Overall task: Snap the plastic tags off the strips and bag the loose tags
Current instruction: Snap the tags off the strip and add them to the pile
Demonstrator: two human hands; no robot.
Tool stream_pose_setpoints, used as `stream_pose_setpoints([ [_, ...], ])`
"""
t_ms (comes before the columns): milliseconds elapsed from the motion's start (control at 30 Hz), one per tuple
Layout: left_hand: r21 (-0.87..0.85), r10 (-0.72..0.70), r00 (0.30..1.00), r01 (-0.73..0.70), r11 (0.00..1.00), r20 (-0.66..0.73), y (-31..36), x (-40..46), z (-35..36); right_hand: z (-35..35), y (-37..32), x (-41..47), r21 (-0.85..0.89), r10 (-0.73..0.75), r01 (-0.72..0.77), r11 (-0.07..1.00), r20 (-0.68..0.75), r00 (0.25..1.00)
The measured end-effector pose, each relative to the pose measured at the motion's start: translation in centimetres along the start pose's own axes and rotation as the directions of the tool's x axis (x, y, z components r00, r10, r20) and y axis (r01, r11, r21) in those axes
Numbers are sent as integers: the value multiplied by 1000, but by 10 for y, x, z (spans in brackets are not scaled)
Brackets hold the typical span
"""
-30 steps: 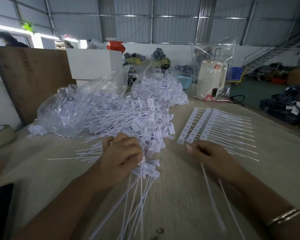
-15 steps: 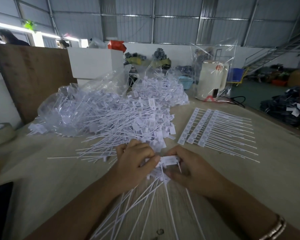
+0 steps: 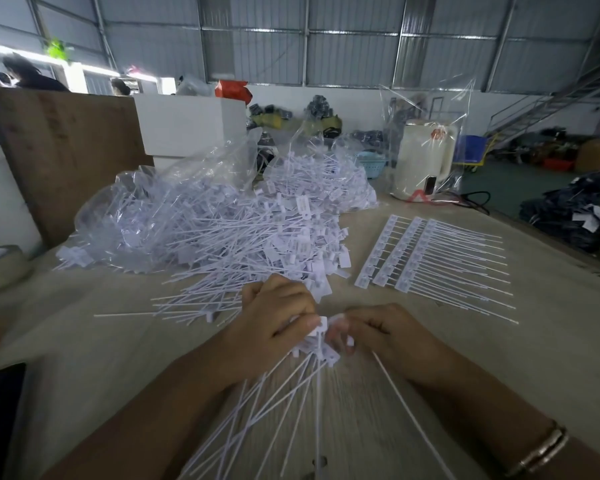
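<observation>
Hands low centre over pale wood-grain table (image 3: 499, 358), forearms angled in from bottom corners, knuckles up. Left hand (image 3: 274, 320) curled, gripping bundle of loose white plastic tags (image 3: 321, 344) by the flat heads; thin tails fanned down toward camera, roughly a dozen, exact count unclear. Right hand (image 3: 385, 336) curled, pinching single white tag with long thin tail (image 3: 409, 415) against bundle heads; tail running down-right under wrist. Fingertips of both hands nearly meeting at the heads. Metal bangle (image 3: 542, 452) on right wrist. Big heap of loose white tags (image 3: 250, 251) just beyond left hand, too many to count, spilling from crumpled clear plastic bag (image 3: 146, 216). Second clear bag stuffed with white tags (image 3: 326, 181) behind heap. Three unsnapped white tag strips (image 3: 430, 261) flat side by side at right, well apart from hands. One tape roll (image 3: 0, 268) at left edge. One cream kettle in clear wrap (image 3: 426, 157) at far table edge.
</observation>
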State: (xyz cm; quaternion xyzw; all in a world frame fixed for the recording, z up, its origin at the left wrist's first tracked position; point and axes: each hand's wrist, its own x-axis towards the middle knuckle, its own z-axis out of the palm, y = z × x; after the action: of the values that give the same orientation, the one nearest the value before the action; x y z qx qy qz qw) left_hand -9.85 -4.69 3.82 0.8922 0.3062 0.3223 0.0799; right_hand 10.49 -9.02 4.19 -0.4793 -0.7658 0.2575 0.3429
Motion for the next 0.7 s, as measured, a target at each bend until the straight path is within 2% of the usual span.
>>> stream_pose_setpoints([
  [67, -137, 4, 999, -10, 991, -39, -11, -2, -10, -13, 3, -1, 200, 154, -117, 973, -180, 972],
  [100, -155, -3, 998, -7, 988, -62, -18, -4, -14, -21, 7, -2, 217, 191, -136, 967, -256, 947],
  [167, -25, -37, 995, 35, 999, -94, -28, -9, -19, -26, 14, -4, 118, 221, -192, 974, -324, 920],
  [267, 284, -51, 996, 70, 956, -71, -23, -7, -10, -1, 11, -1, 32, 270, -273, 962, -291, 918],
  [367, 443, -77, 982, 146, 884, -170, -11, 1, -5, 21, 1, 9, -107, 177, -206, 973, -232, 956],
  [467, 427, -83, 951, 210, 879, -298, -4, 4, -16, 20, -1, 11, -104, 215, -242, 965, -222, 951],
  [500, 379, -149, 945, 256, 889, -291, 0, 3, -22, 16, 0, 8, -74, 247, -272, 960, -243, 938],
  [533, 360, -261, 932, 340, 869, -250, 5, 0, -27, 10, 2, 5, -56, 268, -293, 955, -265, 926],
  [600, 469, -493, 866, 470, 747, -83, 13, -11, -34, -2, 2, -1, -64, 322, -347, 936, -246, 914],
  [700, 587, -653, 720, 431, 686, 235, 26, -21, -29, -4, -4, -7, -31, 340, -340, 940, 1, 940],
])
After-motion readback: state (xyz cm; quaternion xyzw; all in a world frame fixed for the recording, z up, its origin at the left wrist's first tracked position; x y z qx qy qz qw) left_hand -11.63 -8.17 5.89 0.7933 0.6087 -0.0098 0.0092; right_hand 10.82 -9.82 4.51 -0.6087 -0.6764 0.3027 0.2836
